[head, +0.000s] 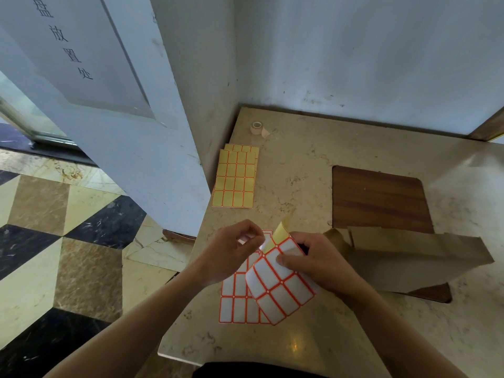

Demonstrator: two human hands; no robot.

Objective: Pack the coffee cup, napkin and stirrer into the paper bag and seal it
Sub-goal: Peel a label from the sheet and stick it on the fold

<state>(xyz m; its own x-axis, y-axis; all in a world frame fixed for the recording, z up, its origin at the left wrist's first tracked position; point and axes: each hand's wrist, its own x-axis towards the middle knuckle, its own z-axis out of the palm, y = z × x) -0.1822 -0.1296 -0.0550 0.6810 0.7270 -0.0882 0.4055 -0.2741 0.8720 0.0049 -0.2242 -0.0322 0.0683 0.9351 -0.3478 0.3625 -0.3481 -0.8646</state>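
A brown paper bag [414, 257] lies on its side at the right of the marble counter, its top folded over. My right hand [316, 260] holds a sheet of white, red-bordered stickers [281, 285] just left of the bag, thumb pressed on the sheet, whose top edge curls up and shows the yellow backing. My left hand [234, 249] pinches a single sticker at that curled top edge. More white sticker sheets [237, 306] lie flat under the held one. Cup, napkin and stirrer are not visible.
Yellow backing sheets [236, 178] lie at the counter's far left by a small tape roll [257, 128]. A dark wooden inset [379, 197] sits behind the bag. The marble counter [300, 165] ends at a wall behind and drops to a tiled floor [68, 241] on the left.
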